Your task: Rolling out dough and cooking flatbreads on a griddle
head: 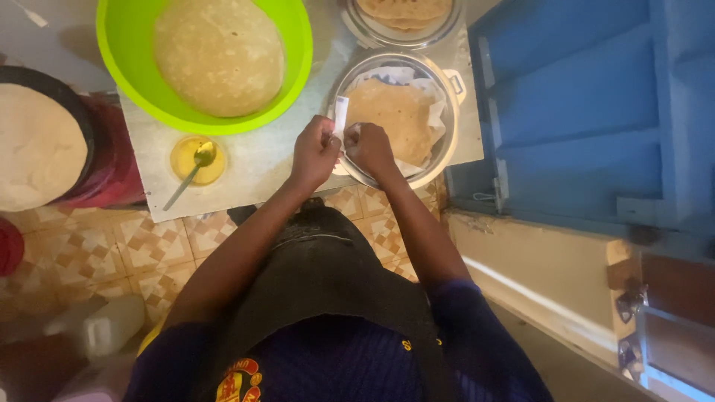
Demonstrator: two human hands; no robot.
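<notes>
My left hand (pixel 315 150) and my right hand (pixel 370 149) meet at the near rim of a round metal pot (pixel 447 145). Both pinch the white paper lining (pixel 342 117) that sticks up at the pot's edge. Inside the pot a golden flatbread (pixel 395 115) lies on that paper. The fingertips of both hands are partly hidden behind each other.
A bright green bowl (pixel 119 67) holds a large flatbread (pixel 218 53). A small cup of yellow oil with a spoon (pixel 198 158) stands on the grey board (pixel 253 167). Another flatbread lies on a dark pan (pixel 37 145) at left. A glass dish (pixel 402 22) sits behind; a blue door (pixel 588 112) stands right.
</notes>
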